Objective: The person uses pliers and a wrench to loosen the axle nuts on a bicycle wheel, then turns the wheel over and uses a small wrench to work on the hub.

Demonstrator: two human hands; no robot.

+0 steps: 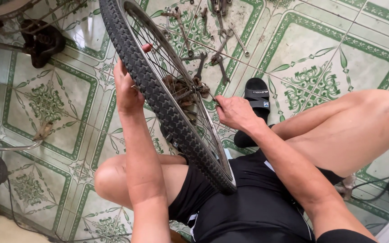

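Note:
A bicycle wheel (pixel 156 87) with a black knobby tyre stands upright between my knees, its lower end resting on my lap. My left hand (pixel 127 87) grips the tyre from the left side, fingers curled over the tread. My right hand (pixel 232 111) is closed on a thin metal tool (pixel 212 97) that points at the rusty hub (pixel 183 92) in the middle of the spokes. What the tool tip touches is hidden among the spokes.
Several wrenches and pliers (pixel 217 45) lie on the green-patterned tile floor beyond the wheel. A black sandal (pixel 256 96) covers my right foot. Part of a bicycle frame with pedal (pixel 41 42) stands top left; a cable (pixel 383 184) runs at right.

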